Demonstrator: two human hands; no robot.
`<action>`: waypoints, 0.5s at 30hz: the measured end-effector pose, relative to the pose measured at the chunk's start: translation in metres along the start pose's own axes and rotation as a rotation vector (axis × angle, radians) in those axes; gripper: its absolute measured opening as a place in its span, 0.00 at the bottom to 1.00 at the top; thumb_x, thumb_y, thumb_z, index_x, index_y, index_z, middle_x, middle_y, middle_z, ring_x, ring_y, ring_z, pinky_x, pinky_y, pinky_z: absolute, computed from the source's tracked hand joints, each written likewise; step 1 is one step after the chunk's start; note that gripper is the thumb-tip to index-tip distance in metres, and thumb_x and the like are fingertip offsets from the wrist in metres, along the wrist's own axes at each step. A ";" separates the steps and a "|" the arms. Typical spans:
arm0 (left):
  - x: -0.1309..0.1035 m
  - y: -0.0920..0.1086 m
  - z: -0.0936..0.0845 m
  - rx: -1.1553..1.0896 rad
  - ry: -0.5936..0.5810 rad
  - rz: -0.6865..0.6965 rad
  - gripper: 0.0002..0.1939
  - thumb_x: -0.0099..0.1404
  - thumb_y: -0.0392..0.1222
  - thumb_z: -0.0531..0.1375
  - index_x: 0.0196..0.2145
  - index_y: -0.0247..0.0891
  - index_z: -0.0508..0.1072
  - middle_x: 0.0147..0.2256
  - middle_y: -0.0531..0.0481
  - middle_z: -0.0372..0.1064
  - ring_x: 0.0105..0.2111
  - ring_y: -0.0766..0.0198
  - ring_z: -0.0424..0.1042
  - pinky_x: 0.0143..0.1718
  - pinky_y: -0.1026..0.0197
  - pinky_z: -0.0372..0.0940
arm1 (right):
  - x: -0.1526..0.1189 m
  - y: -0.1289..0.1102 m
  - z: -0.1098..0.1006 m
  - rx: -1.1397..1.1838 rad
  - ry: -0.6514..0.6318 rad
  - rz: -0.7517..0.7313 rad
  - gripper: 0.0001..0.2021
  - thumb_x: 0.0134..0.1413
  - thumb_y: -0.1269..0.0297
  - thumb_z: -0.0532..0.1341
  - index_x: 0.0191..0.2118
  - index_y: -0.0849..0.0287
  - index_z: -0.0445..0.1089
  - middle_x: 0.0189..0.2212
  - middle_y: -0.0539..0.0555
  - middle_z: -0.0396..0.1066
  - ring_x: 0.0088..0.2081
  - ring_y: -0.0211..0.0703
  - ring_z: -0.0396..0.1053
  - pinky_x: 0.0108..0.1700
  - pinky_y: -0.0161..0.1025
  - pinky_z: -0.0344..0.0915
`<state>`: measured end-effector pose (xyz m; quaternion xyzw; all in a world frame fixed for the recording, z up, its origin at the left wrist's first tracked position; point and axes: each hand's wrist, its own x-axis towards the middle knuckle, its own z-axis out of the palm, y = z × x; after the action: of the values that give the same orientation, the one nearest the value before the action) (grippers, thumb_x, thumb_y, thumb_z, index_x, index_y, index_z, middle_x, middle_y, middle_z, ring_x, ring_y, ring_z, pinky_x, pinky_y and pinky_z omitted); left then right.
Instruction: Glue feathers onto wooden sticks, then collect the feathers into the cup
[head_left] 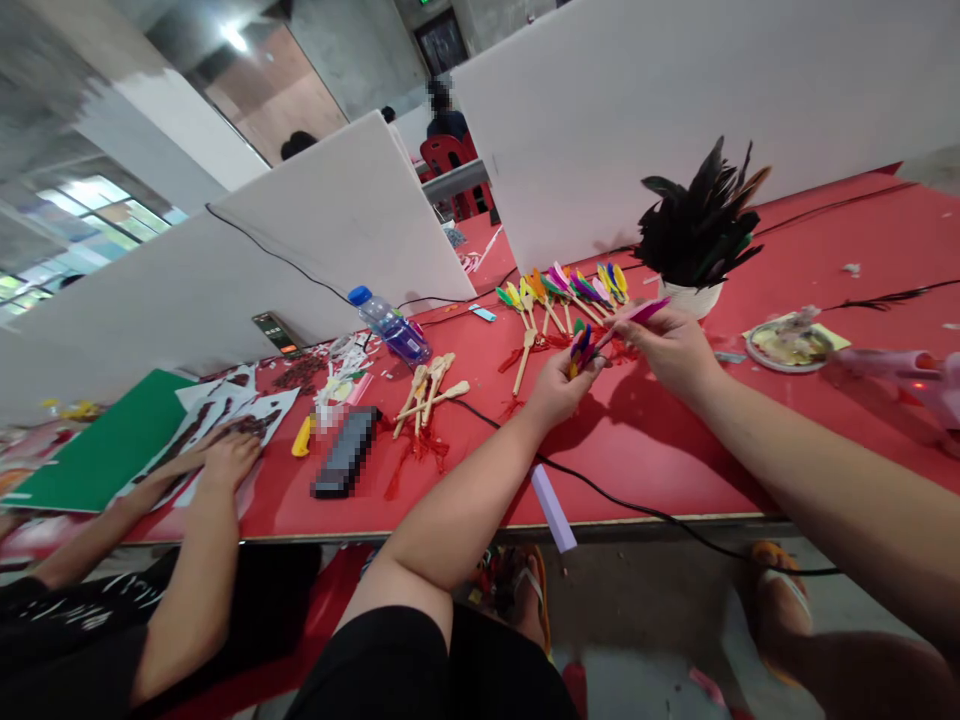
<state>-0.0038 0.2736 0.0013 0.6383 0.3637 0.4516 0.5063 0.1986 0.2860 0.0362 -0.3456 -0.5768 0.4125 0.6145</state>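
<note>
Over the red table my left hand (562, 388) is closed round a small bunch of coloured feathers (580, 350), purple, green and yellow. My right hand (667, 345) pinches a magenta feather (643, 312) just to the right, its tip near the bunch. Behind both hands lies a row of wooden sticks with bright feathers (555, 290) and red tassels. A bare wooden stick (524, 362) rests left of my left hand. Black feathers (701, 220) stand in a white container (691, 298) behind my right hand.
More sticks (429, 392), a bottle (391, 325) and a dark device (346, 452) lie left. A pink glue gun (911, 375) and a dish (795, 342) are right. A black cable (600, 490) crosses the table (465, 480). A co-worker's hand (231, 458) rests on papers at left.
</note>
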 end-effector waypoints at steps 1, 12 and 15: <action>0.000 0.001 0.000 -0.011 -0.002 -0.008 0.34 0.64 0.74 0.73 0.40 0.37 0.81 0.24 0.57 0.60 0.23 0.69 0.57 0.26 0.62 0.54 | 0.002 0.000 -0.005 0.005 0.066 0.001 0.22 0.57 0.38 0.77 0.38 0.54 0.86 0.33 0.56 0.81 0.36 0.49 0.78 0.41 0.46 0.78; 0.011 -0.006 0.002 -0.074 0.295 0.032 0.36 0.62 0.79 0.70 0.31 0.41 0.71 0.26 0.54 0.67 0.26 0.66 0.67 0.32 0.61 0.65 | -0.006 0.005 0.002 -0.414 -0.250 -0.073 0.20 0.58 0.43 0.75 0.33 0.56 0.78 0.29 0.54 0.78 0.32 0.46 0.73 0.37 0.44 0.68; 0.010 -0.005 0.004 -0.086 0.289 0.050 0.34 0.56 0.73 0.78 0.34 0.40 0.73 0.30 0.54 0.72 0.31 0.65 0.72 0.39 0.61 0.69 | -0.010 0.011 0.010 -0.441 -0.311 -0.017 0.18 0.57 0.48 0.74 0.33 0.55 0.72 0.27 0.51 0.75 0.30 0.43 0.69 0.35 0.41 0.65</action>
<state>0.0036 0.2824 -0.0017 0.5532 0.3971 0.5663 0.4643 0.1875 0.2806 0.0228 -0.3987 -0.7431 0.3199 0.4317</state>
